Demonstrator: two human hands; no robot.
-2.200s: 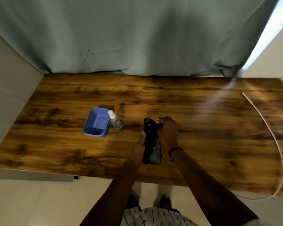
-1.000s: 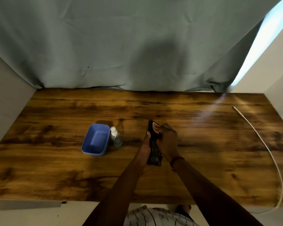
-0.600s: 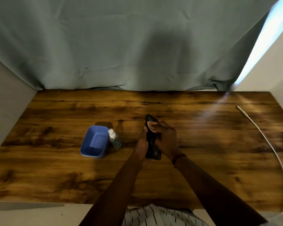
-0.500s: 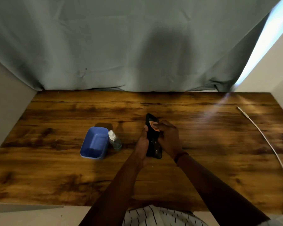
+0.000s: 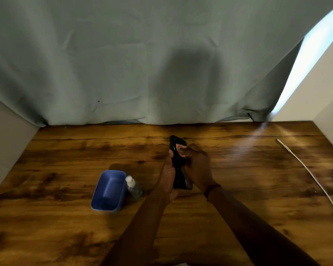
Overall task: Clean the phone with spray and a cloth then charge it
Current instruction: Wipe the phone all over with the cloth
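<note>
While clasping the phone (image 5: 178,166) along its left edge, holds it over the middle of the tabletop (image 5: 65,150) with the left hand (image 5: 168,170), top end pointing away and the dark face turned up and to the right. Wraps the right hand (image 5: 198,167) round the phone's right side, fingers curled, fingertips pressing on the upper part of the face. Shows a small pale patch under those fingertips; cannot tell whether cloth or skin. Wears a dark band (image 5: 211,189) on the right wrist. Finds the spray bottle (image 5: 133,186) standing on the tabletop to the left of the hands, apart from them, white cap on, right beside a blue tub (image 5: 108,191); cannot tell whether touching. Finds a white cable (image 5: 311,175) lying along the right side of the tabletop, well apart from the phone, free end pointing toward the far edge. Ends at a grey-green curtain (image 5: 123,64) hanging behind that far edge.
</note>
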